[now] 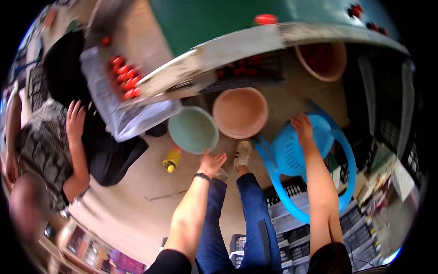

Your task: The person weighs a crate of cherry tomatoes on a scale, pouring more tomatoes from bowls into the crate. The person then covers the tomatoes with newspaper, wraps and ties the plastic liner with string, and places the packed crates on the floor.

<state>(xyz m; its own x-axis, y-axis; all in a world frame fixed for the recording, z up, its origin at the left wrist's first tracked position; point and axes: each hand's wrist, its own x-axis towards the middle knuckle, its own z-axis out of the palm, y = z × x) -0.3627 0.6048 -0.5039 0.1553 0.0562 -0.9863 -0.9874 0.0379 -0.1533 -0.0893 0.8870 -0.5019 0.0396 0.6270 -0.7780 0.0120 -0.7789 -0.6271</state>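
My left hand [212, 163] is open, fingers spread, just below the rim of a green basin [193, 130]. My right hand [302, 128] reaches over a blue plastic chair [289, 153], its fingers apart and nothing seen in them; whether it touches the chair I cannot tell. Between the hands, farther forward, sits a pink basin [240, 113]. Both nearer basins look empty. A yellow bottle [172, 159] lies on the floor left of my left hand.
A green-topped table [219, 23] spans the front, with a red tomato [266, 19] near its edge. Tomatoes [125, 77] fill a lined crate at left. Another person [45, 132] sits at left. A basin of red produce [322, 59] stands back right; black crates [390, 128] at right.
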